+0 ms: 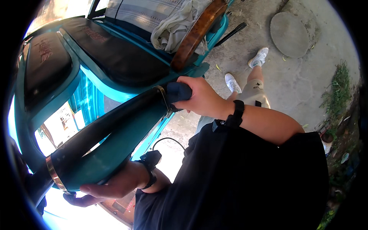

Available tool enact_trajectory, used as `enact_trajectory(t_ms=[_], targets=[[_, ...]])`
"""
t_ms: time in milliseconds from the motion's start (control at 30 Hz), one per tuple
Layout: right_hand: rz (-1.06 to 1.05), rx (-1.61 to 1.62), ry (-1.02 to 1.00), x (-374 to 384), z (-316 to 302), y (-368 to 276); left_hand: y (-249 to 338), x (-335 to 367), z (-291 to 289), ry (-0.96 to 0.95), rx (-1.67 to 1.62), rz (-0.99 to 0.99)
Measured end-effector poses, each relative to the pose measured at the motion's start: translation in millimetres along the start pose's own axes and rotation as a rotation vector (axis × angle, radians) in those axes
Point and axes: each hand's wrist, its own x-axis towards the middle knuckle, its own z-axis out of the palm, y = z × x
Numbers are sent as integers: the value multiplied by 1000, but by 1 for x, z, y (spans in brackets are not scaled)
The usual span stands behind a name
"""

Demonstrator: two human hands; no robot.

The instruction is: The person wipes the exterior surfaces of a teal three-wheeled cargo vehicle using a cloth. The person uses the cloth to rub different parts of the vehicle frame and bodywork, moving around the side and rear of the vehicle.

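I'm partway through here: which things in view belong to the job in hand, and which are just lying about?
Job in hand:
- dark cloth, bunched in the right hand
- black armrest
- teal panel, left hand beside it

Lying about:
- heaped pale cloth
- round slab
- weeds

A glossy black-and-teal rail (pixel 111 119) slants from lower left to upper right, a gold-coloured lower band (pixel 55 172) round one end and a matching upper band (pixel 165 99) near the other. Just past the latter sits a dark blue-grey wad (pixel 179 92), bunched and soft-looking, probably cloth, though shadow blurs its folds.
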Motion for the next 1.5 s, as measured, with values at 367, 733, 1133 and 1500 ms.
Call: enact_trajectory(t_ms=[367,733,1133,1500], targets=[[306,-210,239,-7,-7,63,1,-4,8,150,-103,-70],[-17,-76,175,-2,11,29,0,-8,0,125,-179,-94],[-199,-271,247,-10,22,39,24,0,4,181,-318,-365],[-222,-262,338,-3,8,106,2,-3,6,167,-97,-77]])
